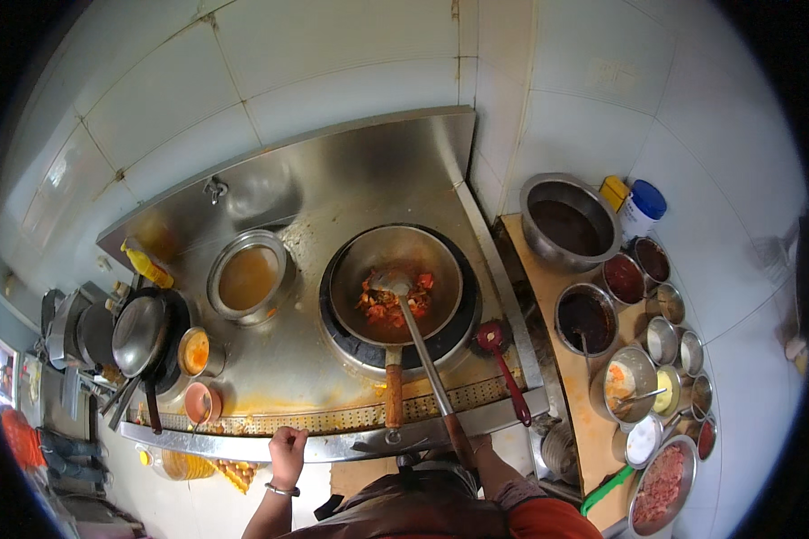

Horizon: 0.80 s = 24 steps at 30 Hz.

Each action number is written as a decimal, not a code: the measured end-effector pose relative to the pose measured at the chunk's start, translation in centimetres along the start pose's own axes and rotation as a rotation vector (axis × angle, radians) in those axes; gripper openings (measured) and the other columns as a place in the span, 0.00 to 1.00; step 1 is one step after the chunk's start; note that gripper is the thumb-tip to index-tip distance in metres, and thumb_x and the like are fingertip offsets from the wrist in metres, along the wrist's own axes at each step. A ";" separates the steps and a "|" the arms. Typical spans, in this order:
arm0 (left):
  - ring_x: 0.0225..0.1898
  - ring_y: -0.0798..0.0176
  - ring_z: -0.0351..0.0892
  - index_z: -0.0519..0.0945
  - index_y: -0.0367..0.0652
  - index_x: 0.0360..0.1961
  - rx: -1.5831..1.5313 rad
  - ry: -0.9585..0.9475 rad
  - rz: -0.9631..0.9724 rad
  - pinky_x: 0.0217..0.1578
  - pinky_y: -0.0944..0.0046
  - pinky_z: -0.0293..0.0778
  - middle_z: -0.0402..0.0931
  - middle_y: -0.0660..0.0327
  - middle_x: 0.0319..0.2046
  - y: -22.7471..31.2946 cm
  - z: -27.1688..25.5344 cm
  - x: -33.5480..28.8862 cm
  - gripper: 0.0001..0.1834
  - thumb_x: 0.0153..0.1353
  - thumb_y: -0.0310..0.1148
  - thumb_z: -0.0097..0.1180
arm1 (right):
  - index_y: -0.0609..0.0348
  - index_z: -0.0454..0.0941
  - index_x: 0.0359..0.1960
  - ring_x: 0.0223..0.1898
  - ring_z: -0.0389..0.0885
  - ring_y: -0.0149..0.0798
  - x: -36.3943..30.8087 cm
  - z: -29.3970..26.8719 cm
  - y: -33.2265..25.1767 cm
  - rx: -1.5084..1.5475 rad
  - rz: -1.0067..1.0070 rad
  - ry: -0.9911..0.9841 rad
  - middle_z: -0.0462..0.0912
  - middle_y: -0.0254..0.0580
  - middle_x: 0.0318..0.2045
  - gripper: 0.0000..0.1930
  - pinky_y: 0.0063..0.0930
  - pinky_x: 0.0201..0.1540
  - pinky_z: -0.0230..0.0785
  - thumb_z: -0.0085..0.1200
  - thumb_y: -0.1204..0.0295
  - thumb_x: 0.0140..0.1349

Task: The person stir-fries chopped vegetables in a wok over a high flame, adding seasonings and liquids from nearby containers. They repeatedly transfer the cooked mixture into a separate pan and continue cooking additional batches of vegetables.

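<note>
Ladle (422, 350) runs lengthwise straight ahead of our right hand (476, 445), which grips its wooden end; the bowl rests on the red food in the wok (395, 283). Our left hand (288, 446), fist closed, rests on the stove edge (351, 442), farther left.
</note>
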<state>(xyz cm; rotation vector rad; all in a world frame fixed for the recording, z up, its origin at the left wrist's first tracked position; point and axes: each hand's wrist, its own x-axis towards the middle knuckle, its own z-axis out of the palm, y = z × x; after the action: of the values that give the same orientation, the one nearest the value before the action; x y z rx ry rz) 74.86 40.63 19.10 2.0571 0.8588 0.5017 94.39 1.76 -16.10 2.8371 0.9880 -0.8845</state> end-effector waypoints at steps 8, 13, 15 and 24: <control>0.39 0.48 0.72 0.77 0.38 0.35 0.265 -0.201 0.270 0.41 0.56 0.69 0.72 0.46 0.37 -0.1 2.2 2.4 0.15 0.44 0.16 0.47 | 0.55 0.77 0.41 0.40 0.77 0.46 -3.4 -2.2 0.4 0.047 -0.333 -0.084 0.80 0.46 0.36 0.22 0.35 0.44 0.68 0.49 0.52 0.52; 0.49 0.40 0.63 0.60 0.42 0.59 0.412 -0.275 0.274 0.48 0.53 0.67 0.56 0.40 0.53 2.6 3.9 3.4 0.36 0.45 0.26 0.57 | 0.60 0.76 0.32 0.31 0.76 0.33 -12.3 -18.8 -5.1 1.149 0.039 0.219 0.78 0.37 0.24 0.19 0.24 0.34 0.66 0.45 0.55 0.58; 0.46 0.47 0.68 0.58 0.42 0.59 0.055 -0.316 0.193 0.44 0.58 0.69 0.56 0.40 0.54 2.2 6.9 4.9 0.36 0.49 0.32 0.60 | 0.63 0.73 0.29 0.30 0.75 0.32 -14.0 -28.2 -8.6 1.315 -0.047 0.184 0.76 0.37 0.22 0.18 0.24 0.32 0.65 0.47 0.56 0.58; 0.27 0.69 0.73 0.68 0.35 0.43 -0.699 -0.692 -0.397 0.24 0.69 0.70 0.72 0.60 0.28 8.5 15.2 3.1 0.16 0.61 0.37 0.50 | 0.68 0.64 0.50 0.38 0.77 0.54 -8.3 -35.7 -6.9 0.416 0.025 0.216 0.77 0.57 0.32 0.22 0.44 0.41 0.69 0.47 0.69 0.54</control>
<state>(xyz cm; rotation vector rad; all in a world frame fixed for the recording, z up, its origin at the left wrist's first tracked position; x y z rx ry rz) 89.62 31.00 17.40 1.2291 0.5319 -0.1346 103.27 9.23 19.40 3.3462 0.8693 -0.8859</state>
